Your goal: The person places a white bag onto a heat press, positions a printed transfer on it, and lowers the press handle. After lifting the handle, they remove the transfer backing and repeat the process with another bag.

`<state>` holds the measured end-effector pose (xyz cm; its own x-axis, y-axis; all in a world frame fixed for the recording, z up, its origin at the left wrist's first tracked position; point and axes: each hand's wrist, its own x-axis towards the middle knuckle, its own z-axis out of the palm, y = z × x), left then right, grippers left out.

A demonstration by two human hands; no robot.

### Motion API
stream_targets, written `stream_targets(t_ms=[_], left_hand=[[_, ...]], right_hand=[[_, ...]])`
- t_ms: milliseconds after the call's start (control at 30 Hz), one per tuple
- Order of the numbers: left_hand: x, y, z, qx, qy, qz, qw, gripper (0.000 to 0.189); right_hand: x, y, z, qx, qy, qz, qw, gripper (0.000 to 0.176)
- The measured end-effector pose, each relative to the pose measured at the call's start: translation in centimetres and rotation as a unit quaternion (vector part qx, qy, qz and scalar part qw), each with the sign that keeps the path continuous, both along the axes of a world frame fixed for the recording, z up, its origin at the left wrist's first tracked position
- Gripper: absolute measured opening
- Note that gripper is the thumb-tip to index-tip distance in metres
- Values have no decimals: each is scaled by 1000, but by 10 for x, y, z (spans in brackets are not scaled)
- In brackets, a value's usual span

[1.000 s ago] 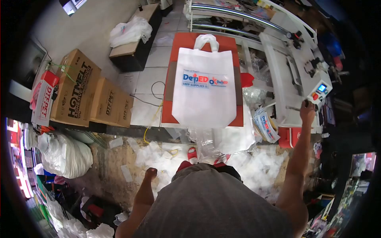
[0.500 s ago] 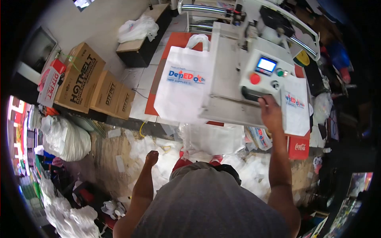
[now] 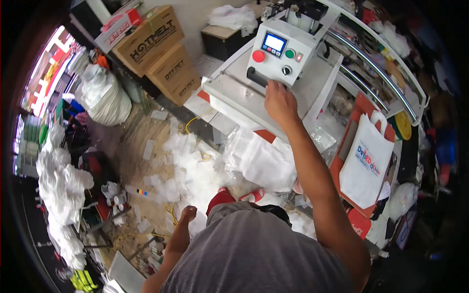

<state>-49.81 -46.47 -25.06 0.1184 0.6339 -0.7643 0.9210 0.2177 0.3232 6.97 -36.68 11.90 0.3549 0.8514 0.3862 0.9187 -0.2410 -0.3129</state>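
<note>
My right hand (image 3: 279, 100) is closed on the black handle (image 3: 256, 77) at the front of a white control box (image 3: 282, 51) with a lit screen, a red button and a green button. Under the box lies the flat metal plate of the press (image 3: 229, 90). My left hand (image 3: 188, 213) hangs low beside my body, its fingers curled; what it holds, if anything, is too small to make out. To the right of the press, a white printed bag (image 3: 366, 163) lies flat on an orange-red board (image 3: 348, 129).
Cardboard boxes (image 3: 149, 41) are stacked at the upper left, near a full white sack (image 3: 105, 95). Clear plastic with white bags (image 3: 266, 158) lies below the press. White material (image 3: 195, 166) covers the floor around my feet. Curved chrome rails (image 3: 376, 68) stand at the upper right.
The press head has swung leftward with my right hand at its handle, covering the left bag. The right bag and its board are now fully exposed. The view has turned.
</note>
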Motion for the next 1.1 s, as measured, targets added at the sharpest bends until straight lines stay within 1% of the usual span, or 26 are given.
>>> stream_targets(t_ms=[67, 100, 200, 267, 300, 367, 400, 467, 500, 533, 567, 600, 633, 667, 700, 767, 800, 833, 867, 900, 933, 967, 1000, 1033, 1067, 1100], left_hand=[[-21, -34, -7, 12, -4, -20, 1000, 20], [-27, -47, -7, 6, -2, 15, 1000, 19], [-38, -75, -12, -18, -2, 134, 991, 19], [-44, -88, -22, -11, -12, 139, 990, 20], [-51, -92, -34, 1, -26, 125, 992, 21], [-63, -98, -52, 36, -63, 80, 994, 26], [-63, -100, -48, 36, -66, 78, 994, 26], [-56, -102, -31, -8, -67, 196, 978, 23], [-61, -102, -37, -8, -64, 184, 981, 21], [-72, -100, -51, -13, -55, 96, 994, 20], [-83, -100, -69, -5, -38, -49, 998, 19], [-94, -96, -90, 16, -17, -275, 961, 20], [-98, -93, -101, 38, -12, -455, 890, 21], [-85, -84, -92, 70, 67, -674, 732, 23], [-75, -80, -84, 72, 68, -676, 731, 23], [-54, -81, -72, 105, 79, -576, 807, 16], [-36, -80, -66, 106, 81, -575, 807, 16], [-15, -78, -59, 104, 77, -533, 836, 13], [4, -77, -55, 103, 74, -488, 864, 20], [23, -75, -60, 114, 35, -466, 877, 23], [46, -72, -62, 131, 31, -517, 845, 25], [74, -78, -37, 153, -8, -446, 882, 26], [111, -86, 4, 137, -37, -336, 931, 25], [123, -78, -52, 206, -63, -477, 852, 19], [152, -79, -56, 200, -52, -481, 852, 25], [185, -96, -13, 190, -103, -320, 923, 30]], right_hand=[[-2, 20, -6, 16, -18, 8, 1000, 16], [-5, 27, -4, 20, -21, 15, 999, 16], [-13, 39, -2, -33, -9, 2, 999, 24], [-16, 34, -5, 45, -5, 34, 998, 39], [-18, 26, -7, 47, -7, 35, 998, 39], [-24, -1, -12, 159, -13, 85, 983, 52], [-37, -27, -1, 109, 53, 64, 991, 51], [-51, -82, -4, 125, 105, 68, 984, 43], [-60, -113, -8, 111, 135, 46, 984, 36], [-67, -146, -14, 95, 167, 22, 981, 30], [-72, -179, -23, 78, 171, 4, 982, 26], [-74, -212, -35, 63, 174, -13, 983, 22], [-73, -244, -49, 40, 193, -49, 979, 21], [-69, -277, -71, 19, 212, -83, 973, 20], [-58, -312, -103, 21, 248, -102, 963, 20], [-43, -377, -150, 40, 348, -149, 925, 20], [-38, -405, -161, 60, 410, -176, 893, 19], [-32, -430, -161, 76, 393, -178, 899, 19], [-23, -453, -158, 92, 378, -179, 904, 18], [-12, -474, -153, 85, 377, -211, 898, 19], [1, -493, -146, 77, 375, -243, 891, 19], [14, -509, -140, 77, 378, -242, 890, 19], [29, -525, -135, 123, 373, -259, 882, 20], [46, -540, -130, 168, 366, -277, 872, 20], [67, -554, -126, 168, 368, -278, 872, 20], [88, -568, -123, 160, 352, -297, 873, 21]])
